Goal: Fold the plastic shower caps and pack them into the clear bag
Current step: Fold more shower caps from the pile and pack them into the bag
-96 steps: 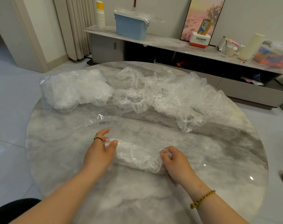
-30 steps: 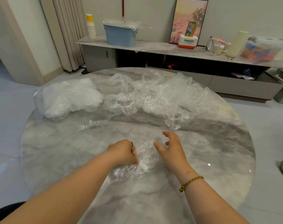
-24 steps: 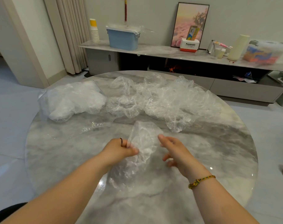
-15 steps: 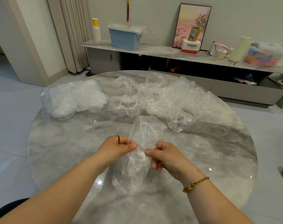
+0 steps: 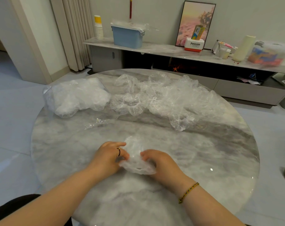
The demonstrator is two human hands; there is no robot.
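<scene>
A crumpled clear shower cap (image 5: 136, 162) lies bunched on the round marble table (image 5: 211, 152), low between my hands. My left hand (image 5: 108, 158) grips its left side with curled fingers. My right hand (image 5: 159, 162) grips its right side, fingers curled into the plastic. A clear bag (image 5: 75, 96) stuffed with white folded caps lies at the far left of the table. A loose heap of unfolded caps (image 5: 176, 97) spreads across the far middle and right.
A small scrap of clear plastic (image 5: 96, 123) lies left of centre. Behind the table runs a low cabinet (image 5: 171, 51) with a blue bin (image 5: 127, 35), paper cups, a picture and boxes. A shoe shows at the right edge.
The cap was a long roll, then was held up by both hands. Now both hands have brought it down onto the table and squeezed it into a smaller bundle.
</scene>
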